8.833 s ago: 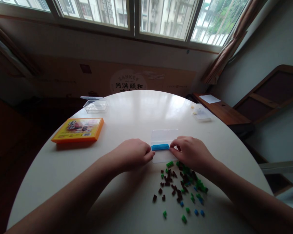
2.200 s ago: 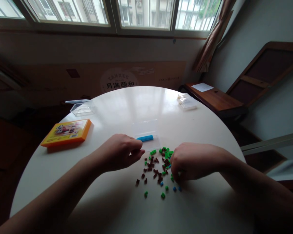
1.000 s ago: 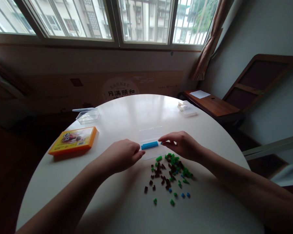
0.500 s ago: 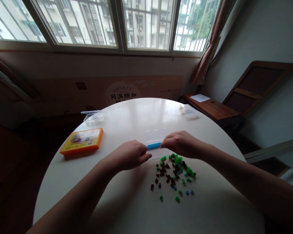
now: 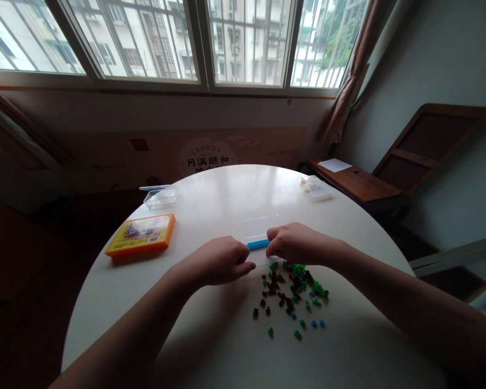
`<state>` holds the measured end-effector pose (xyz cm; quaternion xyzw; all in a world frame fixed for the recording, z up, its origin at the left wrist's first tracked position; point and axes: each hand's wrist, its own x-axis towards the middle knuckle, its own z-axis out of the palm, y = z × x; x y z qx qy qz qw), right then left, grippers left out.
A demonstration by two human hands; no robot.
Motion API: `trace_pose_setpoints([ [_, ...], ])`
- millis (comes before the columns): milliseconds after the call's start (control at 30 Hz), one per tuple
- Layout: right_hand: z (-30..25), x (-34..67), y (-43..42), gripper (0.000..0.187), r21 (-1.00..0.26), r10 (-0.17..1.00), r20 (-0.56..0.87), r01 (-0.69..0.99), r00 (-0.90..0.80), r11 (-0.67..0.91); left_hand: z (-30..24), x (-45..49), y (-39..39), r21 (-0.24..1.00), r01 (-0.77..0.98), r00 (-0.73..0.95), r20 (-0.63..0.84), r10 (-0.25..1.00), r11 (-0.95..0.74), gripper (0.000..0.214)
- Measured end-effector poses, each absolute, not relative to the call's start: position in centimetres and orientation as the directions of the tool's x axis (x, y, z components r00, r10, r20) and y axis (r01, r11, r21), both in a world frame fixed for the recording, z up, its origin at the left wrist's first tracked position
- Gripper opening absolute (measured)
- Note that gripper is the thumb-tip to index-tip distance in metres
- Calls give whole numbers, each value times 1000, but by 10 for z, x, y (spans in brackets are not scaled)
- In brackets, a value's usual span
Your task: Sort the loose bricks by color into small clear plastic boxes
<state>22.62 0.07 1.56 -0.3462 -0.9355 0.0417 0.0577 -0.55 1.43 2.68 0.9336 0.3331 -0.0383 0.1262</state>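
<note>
A blue strip of small building bricks (image 5: 258, 245) lies between my hands, over a clear plastic sheet or plate (image 5: 263, 222). My left hand (image 5: 223, 260) is closed at the strip's left end, its thumb pointing right. At the other end, my right hand (image 5: 297, 244) has curled fingers pinching the strip. Both fingertips partly hide the strip's ends. Just below my right hand spreads a loose pile of small brown bricks (image 5: 281, 296) and green bricks (image 5: 319, 289), with several blue pieces (image 5: 314, 324) near its lower edge.
All this rests on a round white table (image 5: 210, 335). An orange box with a yellow label (image 5: 141, 236) lies at left, with a clear tray (image 5: 161, 198) behind it. Clear plastic cases (image 5: 318, 189) sit at the far right. Beyond stands a wooden desk (image 5: 356, 178).
My right hand has shifted slightly at the strip's right end, its fingers more curled downward. The whole view has shifted a little; the brick pile looks the same.
</note>
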Motion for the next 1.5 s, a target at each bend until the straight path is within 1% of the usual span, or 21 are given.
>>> trace_pose_setpoints([
  [200, 17, 234, -1, 22, -237, 691, 150, 653, -707, 719, 28, -6, 14, 223, 635, 772, -158, 616, -739, 32],
  [400, 13, 242, -8, 33, -256, 699, 158, 654, -698, 711, 25, -4, 16, 215, 637, 770, -129, 625, -740, 35],
  [533, 9, 241, -8, 34, -251, 723, 143, 682, -676, 687, 21, -3, 18, 206, 639, 768, -124, 628, -741, 36],
  [700, 5, 238, -10, 33, -213, 749, 138, 719, -648, 661, 20, -2, 19, 209, 640, 767, -133, 627, -739, 36],
  [1000, 9, 241, -13, 31, -188, 786, 200, 764, -586, 617, 20, -3, 19, 220, 646, 762, -138, 632, -731, 35],
  [1167, 5, 240, -12, 35, -186, 788, 151, 766, -597, 616, 21, -3, 19, 232, 647, 761, -137, 634, -727, 34],
  [1300, 3, 238, -13, 33, -189, 799, 131, 776, -587, 601, 20, -3, 19, 226, 650, 759, -146, 635, -726, 35],
  [1500, 5, 234, -14, 30, -144, 872, 106, 860, -479, 490, 21, -1, 18, 228, 668, 744, -179, 644, -709, 34],
])
